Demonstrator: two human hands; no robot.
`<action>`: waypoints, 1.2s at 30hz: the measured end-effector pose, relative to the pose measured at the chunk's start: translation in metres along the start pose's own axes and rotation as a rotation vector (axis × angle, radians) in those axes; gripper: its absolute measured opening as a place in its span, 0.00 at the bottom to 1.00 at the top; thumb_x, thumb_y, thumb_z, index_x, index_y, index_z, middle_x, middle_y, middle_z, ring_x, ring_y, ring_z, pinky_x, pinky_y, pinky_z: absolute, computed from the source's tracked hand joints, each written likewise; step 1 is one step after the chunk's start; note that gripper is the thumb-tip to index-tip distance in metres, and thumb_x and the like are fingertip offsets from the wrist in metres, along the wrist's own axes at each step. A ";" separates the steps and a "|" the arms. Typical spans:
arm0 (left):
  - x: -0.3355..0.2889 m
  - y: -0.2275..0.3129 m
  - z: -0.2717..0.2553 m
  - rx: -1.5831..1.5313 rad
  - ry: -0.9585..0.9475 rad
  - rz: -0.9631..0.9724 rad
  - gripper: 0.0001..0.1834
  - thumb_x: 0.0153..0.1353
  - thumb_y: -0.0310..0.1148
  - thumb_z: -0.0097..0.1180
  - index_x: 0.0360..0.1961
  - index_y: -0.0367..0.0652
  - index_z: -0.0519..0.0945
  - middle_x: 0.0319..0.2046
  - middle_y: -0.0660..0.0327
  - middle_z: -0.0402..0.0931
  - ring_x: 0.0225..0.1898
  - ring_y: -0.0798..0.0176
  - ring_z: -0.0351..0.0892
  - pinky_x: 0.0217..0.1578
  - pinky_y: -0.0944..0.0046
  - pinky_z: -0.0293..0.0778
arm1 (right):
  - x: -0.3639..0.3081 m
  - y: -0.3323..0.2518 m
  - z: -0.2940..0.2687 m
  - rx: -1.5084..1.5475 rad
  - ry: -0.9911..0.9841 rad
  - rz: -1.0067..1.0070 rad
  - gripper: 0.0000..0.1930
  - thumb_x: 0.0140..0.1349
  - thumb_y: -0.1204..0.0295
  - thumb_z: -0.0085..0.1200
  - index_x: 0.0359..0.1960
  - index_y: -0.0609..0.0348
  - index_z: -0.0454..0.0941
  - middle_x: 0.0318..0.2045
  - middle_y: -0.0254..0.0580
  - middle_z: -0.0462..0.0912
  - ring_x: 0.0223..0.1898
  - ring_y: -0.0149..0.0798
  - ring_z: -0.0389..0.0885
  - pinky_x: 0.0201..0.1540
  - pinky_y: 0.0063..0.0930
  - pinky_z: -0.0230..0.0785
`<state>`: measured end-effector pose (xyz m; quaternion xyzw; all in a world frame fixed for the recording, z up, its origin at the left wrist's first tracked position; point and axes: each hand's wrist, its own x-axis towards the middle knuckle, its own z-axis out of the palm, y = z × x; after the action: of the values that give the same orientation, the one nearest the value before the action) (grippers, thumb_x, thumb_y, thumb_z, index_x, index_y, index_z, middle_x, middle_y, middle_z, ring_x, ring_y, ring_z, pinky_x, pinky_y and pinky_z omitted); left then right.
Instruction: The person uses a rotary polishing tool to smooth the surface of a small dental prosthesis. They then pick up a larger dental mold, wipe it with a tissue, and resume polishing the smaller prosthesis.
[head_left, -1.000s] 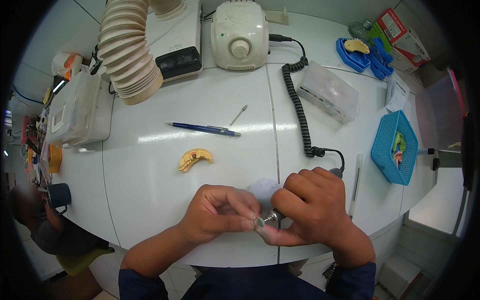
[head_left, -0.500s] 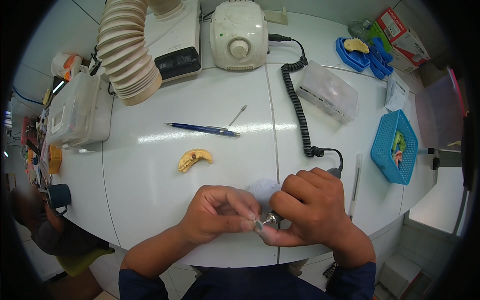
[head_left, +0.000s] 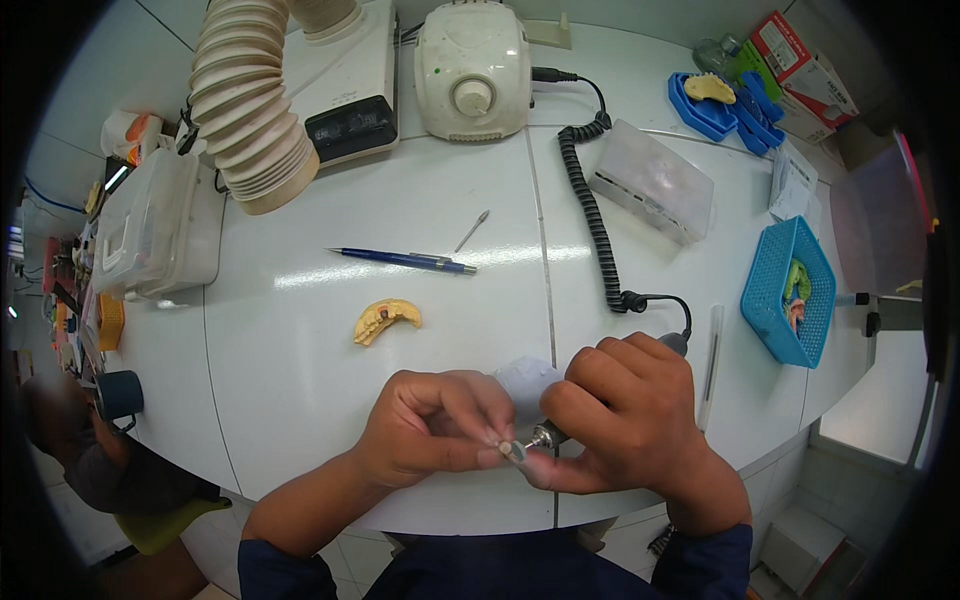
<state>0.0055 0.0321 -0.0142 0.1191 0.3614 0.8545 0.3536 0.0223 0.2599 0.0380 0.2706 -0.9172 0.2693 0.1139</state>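
My right hand (head_left: 630, 415) is wrapped round a grey rotary handpiece (head_left: 546, 434), its tip pointing left. A small greenish-grey grinding disc (head_left: 517, 453) sits on the end of that tip. Pinched in the thumb and fingers of my left hand (head_left: 435, 425) is a small beige dental piece (head_left: 505, 447), right beside the disc; whether they touch I cannot make out. A yellow dental model (head_left: 387, 321) of a curved row of teeth lies beyond my left hand. Behind the handpiece, a whitish crumpled-looking thing (head_left: 527, 381) is partly hidden by my hands.
A blue mechanical pencil (head_left: 403, 261) and a loose bur (head_left: 472, 231) lie mid-table. A coiled black cord (head_left: 588, 215) runs from the control box (head_left: 474, 75) to the handpiece. A ribbed suction hose (head_left: 250, 110) hangs at left; a clear case (head_left: 655, 180) and blue basket (head_left: 790, 290) stand right.
The beige piece has become more visible at my left fingertips beside the disc, after a slight shift of the fingers. Both hands otherwise stay nearly in place; the view has moved slightly.
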 end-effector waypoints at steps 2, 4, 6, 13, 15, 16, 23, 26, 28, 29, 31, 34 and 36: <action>0.000 -0.001 -0.001 0.010 -0.007 0.009 0.12 0.51 0.10 0.65 0.31 0.39 0.82 0.40 0.54 0.79 0.45 0.63 0.79 0.50 0.63 0.75 | 0.000 0.000 0.000 -0.005 -0.008 0.002 0.17 0.46 0.55 0.68 0.22 0.46 0.71 0.20 0.30 0.64 0.21 0.32 0.69 0.25 0.27 0.57; 0.000 -0.001 -0.001 0.006 -0.007 0.012 0.12 0.50 0.10 0.65 0.30 0.39 0.82 0.40 0.54 0.79 0.45 0.63 0.79 0.50 0.63 0.75 | -0.001 0.000 0.001 -0.007 -0.007 0.002 0.17 0.46 0.55 0.68 0.22 0.46 0.71 0.20 0.30 0.64 0.21 0.32 0.69 0.25 0.27 0.57; 0.000 -0.001 -0.001 0.003 -0.005 0.010 0.12 0.50 0.10 0.65 0.30 0.39 0.83 0.40 0.54 0.79 0.45 0.64 0.79 0.50 0.64 0.75 | -0.001 0.000 0.001 -0.009 -0.010 0.002 0.17 0.47 0.55 0.68 0.22 0.46 0.71 0.20 0.30 0.64 0.21 0.32 0.69 0.25 0.27 0.57; -0.001 -0.001 -0.001 0.008 0.008 -0.011 0.12 0.50 0.10 0.65 0.29 0.40 0.82 0.41 0.54 0.78 0.45 0.65 0.78 0.50 0.65 0.75 | 0.000 -0.001 0.002 -0.026 -0.020 -0.001 0.17 0.47 0.55 0.67 0.22 0.46 0.71 0.20 0.30 0.64 0.21 0.32 0.68 0.25 0.27 0.57; -0.001 -0.001 -0.001 0.008 0.011 -0.016 0.12 0.50 0.10 0.65 0.29 0.40 0.82 0.41 0.54 0.78 0.45 0.65 0.78 0.50 0.65 0.75 | 0.000 -0.001 0.002 -0.030 -0.022 0.000 0.17 0.47 0.55 0.67 0.22 0.46 0.71 0.20 0.30 0.64 0.21 0.32 0.68 0.25 0.27 0.56; -0.001 -0.001 -0.001 0.005 0.012 -0.017 0.12 0.50 0.10 0.65 0.29 0.40 0.82 0.41 0.54 0.78 0.45 0.65 0.78 0.50 0.65 0.75 | 0.000 -0.001 0.002 -0.030 -0.024 0.001 0.17 0.47 0.55 0.67 0.22 0.46 0.71 0.20 0.31 0.64 0.21 0.32 0.68 0.25 0.27 0.57; -0.002 -0.002 -0.001 0.004 0.009 -0.015 0.12 0.51 0.10 0.64 0.30 0.40 0.82 0.42 0.54 0.78 0.46 0.65 0.78 0.51 0.66 0.75 | -0.001 0.000 0.007 -0.040 0.024 -0.024 0.18 0.45 0.54 0.65 0.18 0.48 0.69 0.18 0.31 0.64 0.18 0.34 0.66 0.23 0.30 0.54; -0.002 -0.002 0.000 -0.007 0.019 -0.019 0.12 0.51 0.10 0.64 0.30 0.40 0.82 0.42 0.55 0.78 0.46 0.65 0.78 0.51 0.66 0.75 | -0.001 0.001 0.007 -0.036 0.017 -0.019 0.18 0.45 0.54 0.65 0.18 0.48 0.69 0.18 0.31 0.64 0.18 0.34 0.66 0.23 0.30 0.54; -0.002 -0.002 -0.001 -0.004 0.017 -0.025 0.12 0.51 0.10 0.64 0.30 0.40 0.82 0.42 0.55 0.78 0.46 0.65 0.78 0.51 0.66 0.75 | -0.001 0.001 0.007 -0.035 0.016 -0.022 0.18 0.45 0.55 0.65 0.18 0.48 0.69 0.18 0.31 0.64 0.18 0.34 0.66 0.23 0.30 0.54; -0.002 -0.002 -0.001 -0.003 0.016 -0.027 0.12 0.51 0.10 0.64 0.30 0.40 0.82 0.42 0.55 0.78 0.46 0.65 0.78 0.51 0.66 0.75 | -0.001 0.001 0.007 -0.035 0.016 -0.023 0.18 0.45 0.55 0.65 0.18 0.48 0.69 0.18 0.31 0.64 0.18 0.34 0.66 0.23 0.30 0.54; -0.002 -0.002 -0.001 -0.007 0.021 -0.028 0.12 0.51 0.10 0.64 0.30 0.40 0.82 0.42 0.55 0.78 0.45 0.65 0.78 0.51 0.66 0.75 | -0.001 0.000 0.003 -0.035 -0.022 -0.004 0.17 0.46 0.55 0.66 0.20 0.47 0.70 0.19 0.31 0.64 0.20 0.33 0.67 0.24 0.28 0.56; -0.001 -0.002 0.000 -0.007 0.022 -0.026 0.12 0.51 0.10 0.64 0.30 0.40 0.82 0.42 0.55 0.78 0.45 0.65 0.78 0.51 0.66 0.75 | -0.001 0.000 0.003 -0.028 -0.031 0.000 0.18 0.47 0.54 0.67 0.22 0.46 0.70 0.20 0.31 0.64 0.20 0.33 0.68 0.25 0.27 0.56; -0.001 -0.002 0.000 -0.006 0.019 -0.026 0.12 0.51 0.10 0.64 0.30 0.40 0.82 0.41 0.55 0.78 0.45 0.65 0.78 0.51 0.66 0.75 | -0.001 0.000 0.003 -0.027 -0.030 0.003 0.18 0.47 0.54 0.68 0.22 0.46 0.70 0.19 0.31 0.64 0.20 0.33 0.68 0.25 0.28 0.56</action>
<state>0.0072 0.0327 -0.0154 0.1051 0.3637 0.8520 0.3617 0.0233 0.2586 0.0352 0.2714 -0.9228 0.2530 0.1035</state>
